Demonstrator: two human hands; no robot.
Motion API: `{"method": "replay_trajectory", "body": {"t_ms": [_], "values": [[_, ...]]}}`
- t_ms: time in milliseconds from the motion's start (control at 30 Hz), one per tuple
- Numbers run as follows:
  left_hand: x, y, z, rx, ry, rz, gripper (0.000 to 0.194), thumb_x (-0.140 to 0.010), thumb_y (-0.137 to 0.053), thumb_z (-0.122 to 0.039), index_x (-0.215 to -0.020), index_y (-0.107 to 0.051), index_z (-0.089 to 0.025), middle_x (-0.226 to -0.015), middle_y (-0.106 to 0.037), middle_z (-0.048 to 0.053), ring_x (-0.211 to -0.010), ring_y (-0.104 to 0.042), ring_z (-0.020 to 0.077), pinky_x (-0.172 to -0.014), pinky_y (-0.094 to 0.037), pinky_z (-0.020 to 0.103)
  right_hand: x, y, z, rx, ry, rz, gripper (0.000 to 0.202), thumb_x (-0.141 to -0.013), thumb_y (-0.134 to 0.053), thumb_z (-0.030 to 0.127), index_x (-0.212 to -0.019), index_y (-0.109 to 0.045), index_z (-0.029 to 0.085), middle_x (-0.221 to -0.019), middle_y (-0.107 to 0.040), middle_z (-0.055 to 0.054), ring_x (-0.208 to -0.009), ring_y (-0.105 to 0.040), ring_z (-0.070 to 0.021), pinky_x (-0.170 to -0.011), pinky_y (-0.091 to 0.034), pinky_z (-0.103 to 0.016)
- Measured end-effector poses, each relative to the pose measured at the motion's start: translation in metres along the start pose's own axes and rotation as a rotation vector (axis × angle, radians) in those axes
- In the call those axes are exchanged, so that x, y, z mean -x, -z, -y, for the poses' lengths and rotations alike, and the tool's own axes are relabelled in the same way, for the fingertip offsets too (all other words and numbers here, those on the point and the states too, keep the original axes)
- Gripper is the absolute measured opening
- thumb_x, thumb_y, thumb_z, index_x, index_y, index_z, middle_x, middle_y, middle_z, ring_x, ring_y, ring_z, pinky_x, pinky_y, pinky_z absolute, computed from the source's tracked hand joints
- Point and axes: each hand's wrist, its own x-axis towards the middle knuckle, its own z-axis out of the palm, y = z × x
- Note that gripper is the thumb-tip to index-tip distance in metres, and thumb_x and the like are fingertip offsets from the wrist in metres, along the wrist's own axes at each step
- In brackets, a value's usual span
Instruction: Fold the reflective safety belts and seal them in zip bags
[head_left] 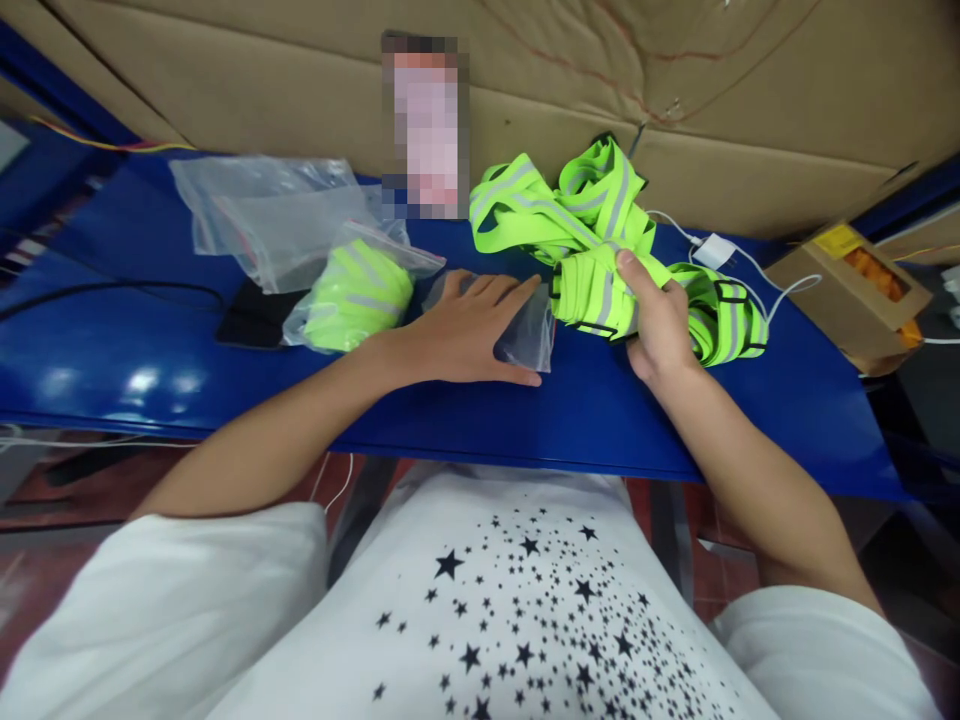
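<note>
White star-printed shirt (517, 600) lies nearest, at the near edge of the blue bench (592, 420). Left hand (472, 330): fingers spread apart, palm down over a clear plastic bag (531, 340) at mid-bench. Right hand (664, 315): grip clamped, thumb uppermost, on a folded yellow-green reflective strap (596, 290), just right of that bag. Loose reflective straps (517, 210) lie on the far side; a coiled strap (727, 330) sits right of the right hand. Left of the left hand: a filled zip bag (360, 300), with flat zip bags (277, 215) beyond.
</note>
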Motion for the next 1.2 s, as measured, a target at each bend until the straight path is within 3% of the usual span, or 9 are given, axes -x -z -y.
{"method": "replay_trajectory", "body": {"t_ms": [167, 300, 500, 700, 933, 1100, 1200], "values": [[0.002, 0.003, -0.01, -0.018, 0.144, -0.21, 0.119, -0.079, -0.065, -0.079, -0.165, -0.014, -0.014, -0.159, -0.037, 0.028, -0.149, -0.032, 0.0472, -0.122, -0.006, 0.067, -0.002, 0.002, -0.002, 0.095, 0.016, -0.048, 0.044, -0.073, -0.087, 0.051, -0.102, -0.075, 0.02, -0.117, -0.077, -0.006, -0.12, -0.071, -0.0306, -0.105, -0.059, -0.045], [0.0, 0.003, -0.013, -0.077, 0.175, -0.339, 0.115, -0.081, -0.065, -0.077, -0.166, -0.015, -0.018, -0.159, -0.037, 0.026, -0.149, -0.033, 0.0471, -0.123, -0.003, 0.066, -0.003, 0.002, -0.002, 0.15, 0.071, -0.049, 0.046, -0.067, -0.09, 0.054, -0.095, -0.076, 0.021, -0.108, -0.08, -0.003, -0.112, -0.074, -0.0302, -0.102, -0.061, -0.046], [0.001, -0.005, -0.021, -0.146, 0.134, -0.327, 0.113, -0.081, -0.066, -0.075, -0.166, -0.016, -0.019, -0.159, -0.038, 0.025, -0.147, -0.035, 0.048, -0.123, -0.005, 0.067, 0.0, 0.001, 0.009, 0.15, 0.095, -0.025, 0.037, -0.068, -0.09, 0.05, -0.092, -0.077, 0.025, -0.106, -0.081, -0.003, -0.108, -0.075, -0.0299, -0.099, -0.063, -0.046], [0.002, -0.007, -0.029, -0.13, 0.153, -0.385, 0.11, -0.083, -0.06, -0.077, -0.166, -0.013, -0.022, -0.16, -0.038, 0.022, -0.148, -0.035, 0.046, -0.124, -0.009, 0.062, 0.002, 0.0, 0.01, 0.109, -0.001, -0.002, 0.039, -0.07, -0.09, 0.047, -0.096, -0.077, 0.021, -0.109, -0.08, -0.004, -0.111, -0.075, -0.03, -0.1, -0.062, -0.047], [0.001, -0.012, -0.027, -0.086, 0.073, -0.343, 0.118, -0.08, -0.063, -0.077, -0.165, -0.012, -0.013, -0.156, -0.039, 0.026, -0.148, -0.034, 0.0448, -0.124, -0.014, 0.06, 0.008, -0.001, 0.012, 0.223, 0.118, 0.032, 0.041, -0.073, -0.087, 0.055, -0.097, -0.075, 0.024, -0.109, -0.079, -0.005, -0.116, -0.071, -0.0326, -0.104, -0.058, -0.053], [0.001, -0.008, -0.024, -0.106, 0.134, -0.353, 0.1, -0.083, -0.063, -0.072, -0.161, -0.026, -0.022, -0.159, -0.038, 0.022, -0.148, -0.034, 0.0462, -0.122, -0.014, 0.063, 0.021, -0.007, 0.017, 0.358, 0.17, 0.037, 0.04, -0.07, -0.089, 0.053, -0.089, -0.073, 0.022, -0.103, -0.078, -0.005, -0.122, -0.067, -0.0339, -0.11, -0.055, -0.05], [0.001, -0.005, -0.025, -0.146, 0.161, -0.358, 0.1, -0.082, -0.06, -0.078, -0.159, -0.03, -0.023, -0.16, -0.038, 0.02, -0.148, -0.034, 0.0448, -0.123, -0.012, 0.064, 0.023, -0.012, 0.012, 0.245, 0.093, 0.053, 0.04, -0.072, -0.088, 0.052, -0.093, -0.074, 0.021, -0.104, -0.078, -0.005, -0.12, -0.069, -0.0317, -0.106, -0.058, -0.047]]}}
